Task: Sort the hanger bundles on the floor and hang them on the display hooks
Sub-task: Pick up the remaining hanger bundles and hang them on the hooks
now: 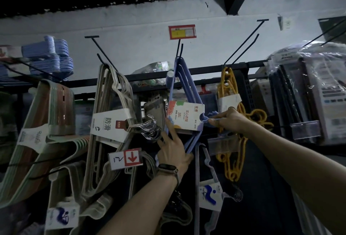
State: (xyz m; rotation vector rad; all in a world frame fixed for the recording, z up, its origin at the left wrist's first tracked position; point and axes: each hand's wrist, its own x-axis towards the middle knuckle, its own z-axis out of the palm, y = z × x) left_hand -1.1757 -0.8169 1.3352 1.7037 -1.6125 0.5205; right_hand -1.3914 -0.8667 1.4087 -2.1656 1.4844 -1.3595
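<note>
The blue hanger bundle (180,71) is held up at the middle display hook (179,51), below the red and yellow price tag (182,32). Its upper end appears to be looped over the wire there, though how far along the prong it sits cannot be told. The bundle hangs slanted, with its printed label card (185,117) turned sideways. Its lower bars are gripped by the left hand (172,150), two fingers stretched up beside the card. The curved blue hook ends just right of the card are pinched by the right hand (228,120). A watch (167,168) is worn on the left wrist.

The step in hand is judged to be the hanging of this bundle, with the sorting behind it for this item. The next move calls for the bundle to be slid fully back on the prong and let settle before either grip is loosened. Otherwise it could slip off the upturned tip.

Just to the right, yellow hangers (227,83) hang from a neighbouring hook, touching or nearly touching the right hand. To the left hangs a beige hanger bundle (112,88) with a white label. Its chrome hooks (151,128) lie close to the left hand and could snag. More blue hangers (54,53) are stacked on the shelf at far left.
</note>
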